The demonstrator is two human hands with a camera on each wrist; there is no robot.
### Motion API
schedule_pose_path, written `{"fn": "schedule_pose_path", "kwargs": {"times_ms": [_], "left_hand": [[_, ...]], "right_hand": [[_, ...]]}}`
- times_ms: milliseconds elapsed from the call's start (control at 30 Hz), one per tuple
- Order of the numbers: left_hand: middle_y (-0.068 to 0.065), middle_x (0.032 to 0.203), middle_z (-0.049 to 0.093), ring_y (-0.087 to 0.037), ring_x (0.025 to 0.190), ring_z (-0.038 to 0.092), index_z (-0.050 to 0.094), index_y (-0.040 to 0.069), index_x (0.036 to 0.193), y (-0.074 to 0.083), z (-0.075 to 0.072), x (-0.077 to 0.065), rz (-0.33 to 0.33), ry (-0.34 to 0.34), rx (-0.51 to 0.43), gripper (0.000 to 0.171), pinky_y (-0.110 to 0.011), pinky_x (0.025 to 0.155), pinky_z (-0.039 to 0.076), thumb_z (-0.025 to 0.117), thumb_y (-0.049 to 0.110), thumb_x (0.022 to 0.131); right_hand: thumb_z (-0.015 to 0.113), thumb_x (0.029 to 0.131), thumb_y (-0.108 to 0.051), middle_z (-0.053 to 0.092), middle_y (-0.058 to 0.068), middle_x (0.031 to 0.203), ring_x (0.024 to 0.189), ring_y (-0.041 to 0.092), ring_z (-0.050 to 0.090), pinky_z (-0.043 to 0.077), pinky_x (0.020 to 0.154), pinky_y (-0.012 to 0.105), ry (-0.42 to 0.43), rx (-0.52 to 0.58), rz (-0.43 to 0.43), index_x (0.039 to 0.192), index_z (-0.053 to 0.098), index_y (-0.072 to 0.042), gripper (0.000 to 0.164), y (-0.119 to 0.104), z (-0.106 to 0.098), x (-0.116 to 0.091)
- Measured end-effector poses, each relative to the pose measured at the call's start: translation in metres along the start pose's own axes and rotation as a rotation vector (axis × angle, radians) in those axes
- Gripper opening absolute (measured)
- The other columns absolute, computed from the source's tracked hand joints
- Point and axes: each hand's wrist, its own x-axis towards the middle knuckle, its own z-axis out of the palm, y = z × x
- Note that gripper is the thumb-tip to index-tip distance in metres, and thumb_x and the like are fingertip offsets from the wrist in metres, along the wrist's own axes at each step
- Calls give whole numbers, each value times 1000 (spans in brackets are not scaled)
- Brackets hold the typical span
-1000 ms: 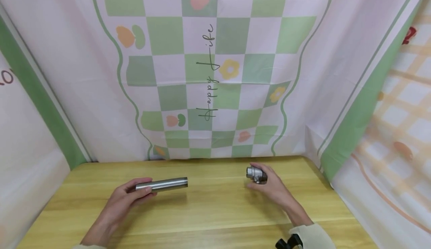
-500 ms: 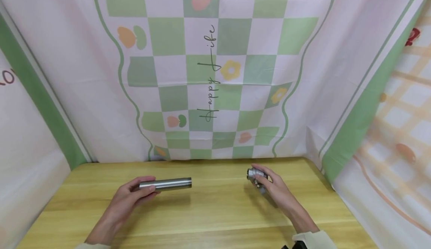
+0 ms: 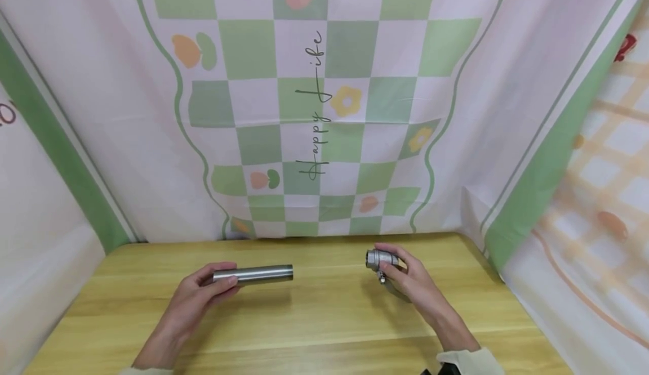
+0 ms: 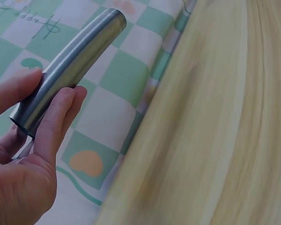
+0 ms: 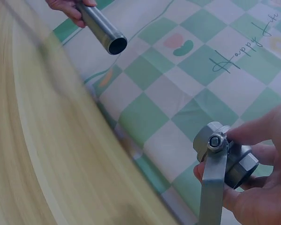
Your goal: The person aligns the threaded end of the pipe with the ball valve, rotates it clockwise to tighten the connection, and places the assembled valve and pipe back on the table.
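My left hand grips a steel pipe near one end, thumb on one side and fingers on the other. In the left wrist view the pipe is a hollow tube, with thread at its far end. On the right, my right hand holds a metal ball valve by its body. Its flat lever handle and stem nut show in the right wrist view, beside the hexagonal end. The pipe's threaded end points toward the valve, a wide gap apart. Both are held above the table.
A wood-grain table lies beneath both hands. Behind it hangs a green-and-white checked cloth with printed lettering, and more cloth closes off the sides. A black strap part shows at the right cuff.
My left hand has brought the pipe slightly to the right. The right hand has turned the valve, so its stem and lever now show below the body.
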Motion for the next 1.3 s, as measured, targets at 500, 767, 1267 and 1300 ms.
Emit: {"fn": "schedule_pose_path", "kwargs": {"times_ms": [500, 767, 1267, 1300], "left_hand": [[-17, 130, 64, -23, 110, 78, 71, -3, 133, 4, 11, -1, 16, 22, -8, 34, -32, 102, 62, 76, -2, 99], [-15, 123, 69, -24, 107, 79, 76, 2, 124, 6, 20, -1, 28, 34, -22, 26, -33, 100, 63, 77, -3, 99], [-13, 120, 72, -24, 106, 80, 69, -9, 131, 12, 31, -5, 77, 47, 3, 34, -35, 97, 64, 77, -3, 98], [-13, 120, 72, -25, 106, 80, 70, -9, 130, 12, 31, -5, 82, 49, 1, 34, -35, 97, 64, 77, -3, 98]], "right_hand": [[70, 108, -17, 48, 28, 156, 124, 29, 66, 61, 95, 29, -41, 45, -48, 161, 51, -8, 57, -11, 2, -9], [71, 107, -15, 51, 30, 154, 123, 28, 68, 62, 95, 30, -44, 44, -101, 158, 53, -4, 55, -15, 4, -14], [72, 106, -12, 52, 31, 151, 118, 20, 72, 63, 95, 32, -32, 66, -126, 156, 55, -1, 54, -18, 14, -17], [72, 106, -12, 52, 31, 151, 118, 20, 72, 63, 95, 32, -34, 64, -126, 156, 54, -1, 54, -19, 16, -16]]}}
